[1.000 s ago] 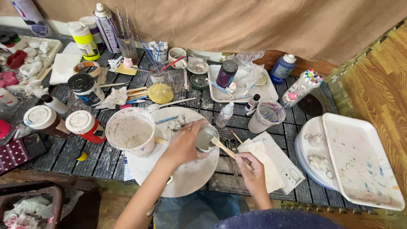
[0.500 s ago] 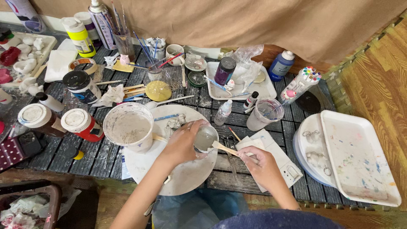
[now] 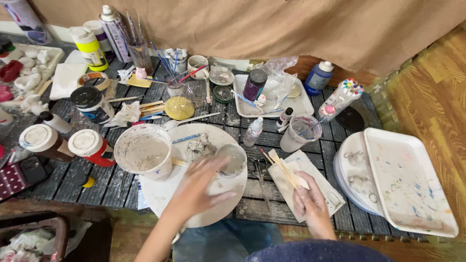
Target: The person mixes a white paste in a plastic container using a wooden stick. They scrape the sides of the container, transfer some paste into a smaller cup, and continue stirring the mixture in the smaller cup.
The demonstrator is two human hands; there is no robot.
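Messy craft table, seen from above. Left hand (image 3: 201,187) blurred, fingers spread loose, reaching toward a small clear cup (image 3: 231,160) sitting on the round white board (image 3: 194,213), just right of a grey clay lump (image 3: 200,146) and the big plaster-smeared white tub (image 3: 144,151). Touching the cup or not, hard to tell through the blur. Right hand (image 3: 310,204) curled shut around a flat wooden stick (image 3: 283,167), resting it on a stained paper sheet (image 3: 323,187) beside the board. Cup looks light, thin-walled, probably slick with wet mix inside, so best gripped around the sides, gently, kept level. Stick: stiff, light, easy by the lower end.
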